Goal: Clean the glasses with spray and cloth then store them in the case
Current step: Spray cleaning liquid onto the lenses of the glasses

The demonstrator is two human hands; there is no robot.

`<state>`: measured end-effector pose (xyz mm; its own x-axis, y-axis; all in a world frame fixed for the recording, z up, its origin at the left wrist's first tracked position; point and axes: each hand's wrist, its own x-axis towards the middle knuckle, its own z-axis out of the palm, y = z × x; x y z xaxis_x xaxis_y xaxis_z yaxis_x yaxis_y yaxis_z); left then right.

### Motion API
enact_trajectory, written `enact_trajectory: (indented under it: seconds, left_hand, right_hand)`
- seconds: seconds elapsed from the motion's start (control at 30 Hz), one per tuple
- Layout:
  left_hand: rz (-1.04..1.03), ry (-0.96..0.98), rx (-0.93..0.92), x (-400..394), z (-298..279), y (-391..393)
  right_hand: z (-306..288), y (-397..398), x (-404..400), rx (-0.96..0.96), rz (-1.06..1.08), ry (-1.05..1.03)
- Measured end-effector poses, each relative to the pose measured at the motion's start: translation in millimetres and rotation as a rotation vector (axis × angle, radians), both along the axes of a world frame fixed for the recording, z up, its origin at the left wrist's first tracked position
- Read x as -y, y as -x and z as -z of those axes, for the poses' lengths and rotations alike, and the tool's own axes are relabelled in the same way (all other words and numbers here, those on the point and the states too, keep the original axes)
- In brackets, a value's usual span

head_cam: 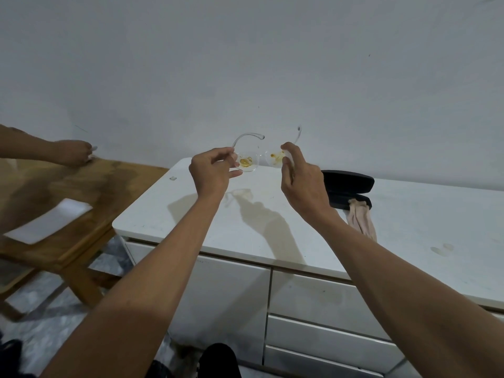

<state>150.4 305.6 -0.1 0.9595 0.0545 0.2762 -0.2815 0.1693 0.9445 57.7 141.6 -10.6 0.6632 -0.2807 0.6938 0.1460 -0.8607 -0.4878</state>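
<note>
both hands, left hand (211, 170) and right hand (296, 173), pinch the smeared clear glasses (261, 158) aloft, open black case (347, 186) just right, nearer the right hand.

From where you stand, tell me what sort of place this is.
Probably a room in a home: a white drawer cabinet against a plain pale wall, a folding wooden table beside it, and a marbled tile floor.

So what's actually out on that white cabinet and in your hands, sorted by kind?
Glasses, smeared, held up in left hand and right hand: 1
Black case, open: 1
Pinkish cloth: 1
Total: 3
No spray bottle visible.
</note>
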Motion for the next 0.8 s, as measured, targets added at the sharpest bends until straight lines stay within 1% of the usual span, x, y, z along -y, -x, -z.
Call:
enact_trajectory:
  seconds: [0.27, 0.4, 0.57, 0.8]
  left_hand:
    - [-0.003, 0.001, -0.006, -1, 2, 1]
    - [0.001, 0.006, -0.010, 1, 1, 1]
    - [-0.001, -0.010, -0.009, 4, 1, 3]
    - [0.001, -0.017, -0.003, 1, 0, 5]
  right_hand:
    - [5, -3, 2, -0.008, 0.102, 0.015]
    - [3, -1, -1, -0.001, 0.013, 0.055]
    - [1, -5, -16, 0.043, -0.114, 0.024]
    - [5, -13, -30, 0.053, -0.159, 0.041]
